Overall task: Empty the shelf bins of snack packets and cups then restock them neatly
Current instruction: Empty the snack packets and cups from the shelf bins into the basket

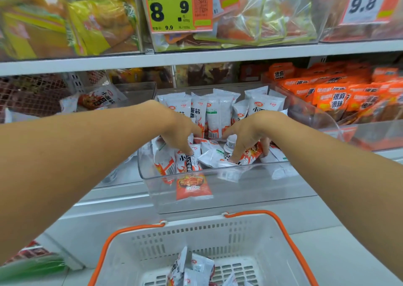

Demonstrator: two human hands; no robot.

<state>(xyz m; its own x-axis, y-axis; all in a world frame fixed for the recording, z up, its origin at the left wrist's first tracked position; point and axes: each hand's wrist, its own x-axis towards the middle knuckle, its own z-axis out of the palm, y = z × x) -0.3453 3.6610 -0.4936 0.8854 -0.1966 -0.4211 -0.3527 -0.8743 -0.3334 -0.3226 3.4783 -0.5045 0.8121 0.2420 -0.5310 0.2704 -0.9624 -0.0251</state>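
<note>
Both arms are stretched forward and down into the clear plastic bin (218, 190) on the middle shelf, wrists bent so the fingers point into the pile. The left hand (183, 131) is over the near left part of the bin, fingers curled downward with the tips among the white snack packets (187, 161) lying loose at the front; whether it has actually pinched one I cannot tell, as the fingertips are lost in the wrappers. The right hand (248, 133) is a little to the right, knuckles arched high, fingers and thumb curled round a red and white packet (250, 155) near the bin's front wall, with a small white cup (230, 144) just beside the thumb side. The two hands are near each other but apart, a gap of packets showing between them. Behind the hands a row of upright packets (209, 113) stands along the back of the bin, tidy compared with the jumble in front. One orange packet (193, 187) lies flat against the see-through front wall, lower down. Directly below the arms sits a white shopping basket (239, 237) with orange handles (283, 242), and a few of the same white packets (192, 268) lie at its bottom. To the right, another bin holds orange packets (335, 100). Above, a green price tag (172, 6) hangs on the upper shelf in front of bagged snacks (272, 17).
</note>
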